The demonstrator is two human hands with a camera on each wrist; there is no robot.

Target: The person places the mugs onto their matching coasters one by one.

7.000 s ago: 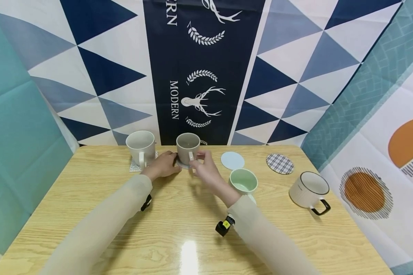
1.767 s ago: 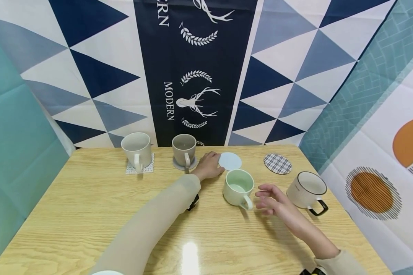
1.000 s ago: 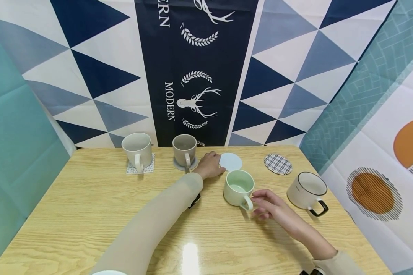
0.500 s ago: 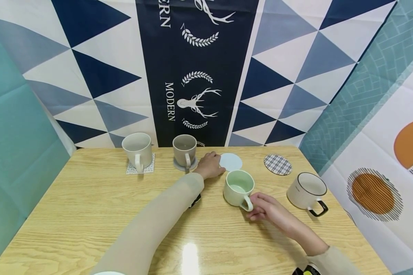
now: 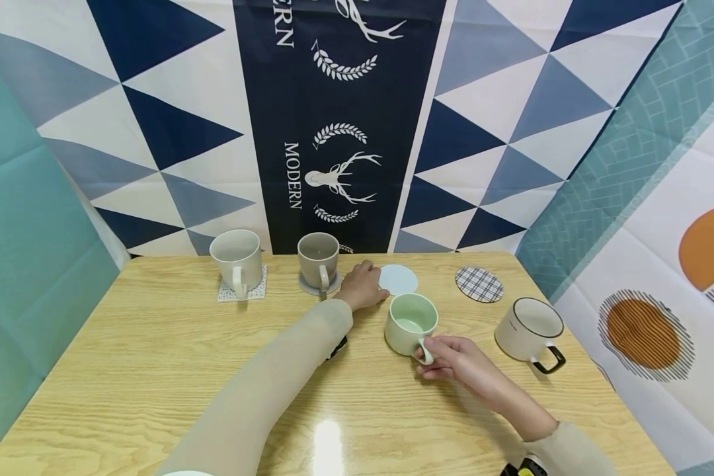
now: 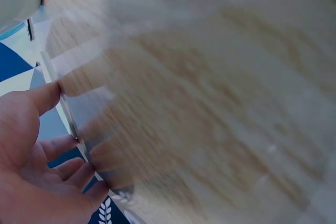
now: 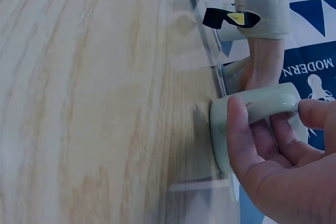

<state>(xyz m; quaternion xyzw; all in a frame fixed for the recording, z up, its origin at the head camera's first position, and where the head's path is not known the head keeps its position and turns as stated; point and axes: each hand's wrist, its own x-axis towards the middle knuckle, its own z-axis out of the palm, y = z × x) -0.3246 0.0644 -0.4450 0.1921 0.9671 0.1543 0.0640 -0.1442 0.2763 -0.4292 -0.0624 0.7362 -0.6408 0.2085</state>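
A pale green mug (image 5: 400, 336) stands upright on the wooden table, its handle towards the front right. My right hand (image 5: 455, 363) holds that handle; in the right wrist view, thumb and fingers of the right hand (image 7: 294, 177) curl about the handle of the green mug (image 7: 223, 135). Just behind the mug lies a round light-blue coaster (image 5: 400, 279). At the coaster's left edge rests my left hand (image 5: 359, 287). The left wrist view shows fingertips of the left hand (image 6: 31, 156) against the coaster's thin edge (image 6: 67, 113).
On the left, a white mug (image 5: 238, 261) stands on a speckled square coaster (image 5: 258, 289), and a grey-brown mug (image 5: 315, 268) on a grey round coaster (image 5: 335, 284). To the right are a plaid coaster (image 5: 479, 284) and a white black-handled mug (image 5: 520, 336). Patterned cloth (image 5: 333, 106) hangs behind.
Both hands have left the grey-brown mug. My right hand has come leftward to the green mug's handle and grasped it. Since 1.8 s ago the left hand has stayed by the light-blue coaster.
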